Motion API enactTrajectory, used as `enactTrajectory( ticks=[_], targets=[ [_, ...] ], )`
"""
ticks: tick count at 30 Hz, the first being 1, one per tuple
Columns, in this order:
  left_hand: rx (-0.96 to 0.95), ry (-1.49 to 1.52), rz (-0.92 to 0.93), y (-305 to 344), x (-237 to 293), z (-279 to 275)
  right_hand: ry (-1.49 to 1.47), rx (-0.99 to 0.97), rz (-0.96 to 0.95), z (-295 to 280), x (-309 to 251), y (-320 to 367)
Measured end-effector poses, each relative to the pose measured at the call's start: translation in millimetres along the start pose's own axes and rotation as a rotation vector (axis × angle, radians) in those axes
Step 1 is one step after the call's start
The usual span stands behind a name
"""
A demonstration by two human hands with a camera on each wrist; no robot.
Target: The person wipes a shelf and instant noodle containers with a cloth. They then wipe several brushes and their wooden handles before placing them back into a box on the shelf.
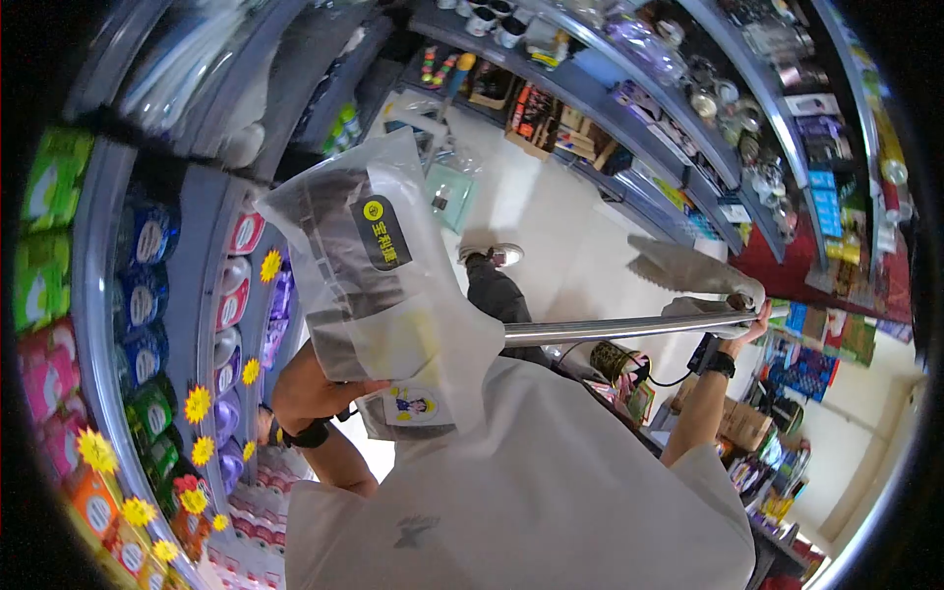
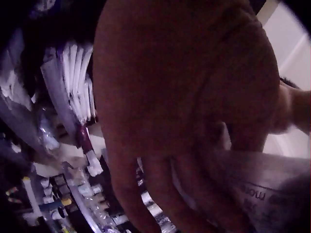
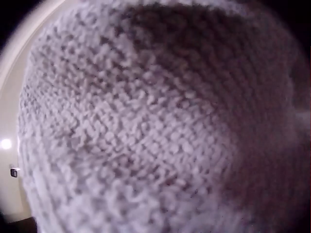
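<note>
A long tool with a shiny metal pole point(image 1: 619, 327) lies across the front of the person's body. Its wide head is wrapped in a clear plastic bag point(image 1: 339, 295) with a black and yellow label. At the bag's lower left edge the left hand point(image 1: 310, 393) pinches it, thumb laid over the front. The left wrist view has that palm point(image 2: 184, 87) large and dark, the bag point(image 2: 272, 189) beside its fingers. Near the pole's far end, the right hand point(image 1: 752, 324) grips it together with a pale knitted cloth point(image 1: 698, 270). That knit point(image 3: 146, 126) fills the right wrist view, hiding the fingers.
Shelves of wrapped packs point(image 1: 147, 305) with yellow star tags rise close on the left. More shelves point(image 1: 649, 118) with glassware and boxes curve along the upper right. A pale green tray point(image 1: 450, 197) lies on the floor ahead, beyond the person's shoe point(image 1: 501, 254).
</note>
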State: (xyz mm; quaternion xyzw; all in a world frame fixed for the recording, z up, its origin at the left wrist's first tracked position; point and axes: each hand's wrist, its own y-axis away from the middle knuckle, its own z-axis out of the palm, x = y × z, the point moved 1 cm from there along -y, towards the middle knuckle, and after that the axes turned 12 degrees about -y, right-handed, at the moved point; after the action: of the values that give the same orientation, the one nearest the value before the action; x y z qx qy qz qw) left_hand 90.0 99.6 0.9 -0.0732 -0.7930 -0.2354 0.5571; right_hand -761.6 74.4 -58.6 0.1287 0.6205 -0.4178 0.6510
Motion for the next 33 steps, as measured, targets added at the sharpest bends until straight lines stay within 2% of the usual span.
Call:
enactTrajectory(
  ticks=[2,3,4,6,7,8,10,11,12,15,17,19,20,22,23,24,26,27,28,29,30,31,32,33],
  targets=[
    [-0.058,0.096,-0.010,-18.0,5.0,0.9,0.903,-0.088,-0.405,-75.3,10.4,-21.9],
    [-0.079,0.087,-0.002,-28.8,7.2,0.3,0.326,0.163,-0.053,-77.5,1.9,-18.2],
    [-0.131,0.053,0.023,-40.4,10.2,-0.5,0.331,0.187,-0.054,-74.8,-10.4,-8.3],
    [-0.202,0.009,0.058,-65.7,18.1,-0.1,-0.107,0.090,0.005,-60.0,-34.3,13.0],
    [-0.211,-0.103,0.169,-78.6,26.6,0.5,0.313,0.212,-0.097,-50.5,-43.7,22.7],
    [-0.218,-0.214,0.283,-91.3,34.2,1.5,0.312,0.233,-0.099,-39.6,-50.2,30.7],
    [-0.251,-0.310,0.343,-115.9,45.8,5.7,0.159,0.378,-0.086,-31.5,-52.4,34.4],
    [-0.272,-0.398,0.395,-129.5,52.0,7.9,0.415,0.363,-0.126,-36.8,-50.6,30.9],
    [-0.279,-0.408,0.396,-143.2,57.8,10.2,0.412,0.375,-0.121,-38.1,-45.4,24.7],
    [-0.258,-0.518,0.364,-185.2,67.0,23.0,0.374,0.391,-0.140,-45.3,-38.6,9.6],
    [-0.162,-0.238,0.087,-223.8,66.2,35.6,0.307,0.434,-0.117,-43.4,-35.7,-1.2],
    [-0.149,-0.202,0.047,-272.9,69.8,49.8,0.250,0.540,-0.059,-43.9,-27.4,-15.7],
    [-0.135,-0.150,0.007,-295.4,67.7,60.9,-0.229,0.621,0.003,-49.2,-26.3,-25.6],
    [0.004,-0.186,-0.002,-335.4,45.5,87.2,-0.250,0.669,0.133,7.9,-47.1,-23.2],
    [0.021,-0.462,-0.240,-343.6,89.2,91.4,-0.264,0.649,0.142,-1.0,-42.7,-28.5],
    [0.084,-0.696,-0.137,-358.2,47.2,104.4,-0.265,0.651,0.151,-17.3,-36.4,-32.3],
    [0.159,-1.003,0.012,-369.0,55.7,110.8,-0.651,0.122,0.279,-13.8,-30.1,-41.5],
    [0.159,-1.001,-0.002,-374.4,58.8,112.4,-0.592,0.185,0.237,-14.7,-25.1,-46.0],
    [0.113,-0.856,-0.102,-379.9,59.3,111.5,-0.272,0.623,0.172,52.0,-34.1,-49.4],
    [0.068,-0.712,-0.204,-381.5,57.0,110.1,-0.505,0.317,0.262,33.9,-13.5,-55.0],
    [0.073,-0.714,-0.226,-382.5,53.8,107.6,-0.740,0.005,0.349,20.9,10.0,-59.1],
    [0.147,-0.803,-0.126,-383.6,50.4,102.9,-0.413,0.282,0.264,73.4,22.1,-46.0],
    [0.216,-0.894,-0.024,-383.9,45.2,96.6,-0.382,0.146,0.217,128.7,39.1,-39.6],
    [0.264,-0.957,0.003,-386.1,29.5,89.1,-0.280,0.206,0.428,175.8,54.7,-29.2]
  ],
)
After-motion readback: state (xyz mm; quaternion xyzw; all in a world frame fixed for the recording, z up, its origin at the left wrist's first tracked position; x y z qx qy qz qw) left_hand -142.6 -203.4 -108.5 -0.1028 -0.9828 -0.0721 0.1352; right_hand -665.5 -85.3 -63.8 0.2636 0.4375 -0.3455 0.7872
